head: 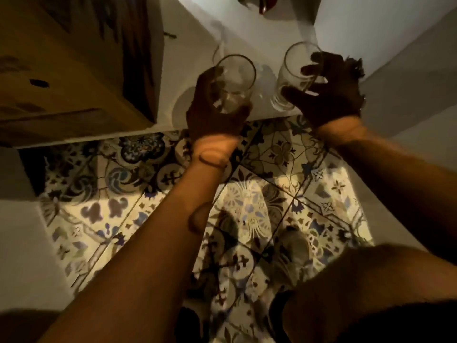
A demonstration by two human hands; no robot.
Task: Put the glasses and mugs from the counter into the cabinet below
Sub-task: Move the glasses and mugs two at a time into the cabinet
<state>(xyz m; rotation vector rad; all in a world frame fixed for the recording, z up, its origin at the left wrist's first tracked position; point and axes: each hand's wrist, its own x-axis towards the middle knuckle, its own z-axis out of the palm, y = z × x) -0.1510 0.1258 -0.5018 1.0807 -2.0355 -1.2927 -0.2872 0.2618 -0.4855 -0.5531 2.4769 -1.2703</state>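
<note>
- So, two clear tumblers in play on a white shelf [197, 58], which looks like the inside of the cabinet, low down above the patterned floor tiles [259, 199].
- Left hand [215, 112] is wrapped round the left glass [233, 82], fingers curled about its lower half, rim clear above the knuckles.
- Right hand [331, 92] is spread wide against the side of the right glass [294, 75]. Fingertips touch the wall, but I can't tell whether it's actually gripping or just resting there.
- Right glass leans toward the left hand, base at the front edge of the shelf, just beyond the right wrist.
- Handling guess: light, rigid, smooth and probably slippery, and it'll chip if the two knock together. They're near each other but apart.
- Best hold is round the middle of the wall, thumb opposite fingers, not by the rim.
- A cardboard box [74, 70] sits well left of the left hand.
</note>
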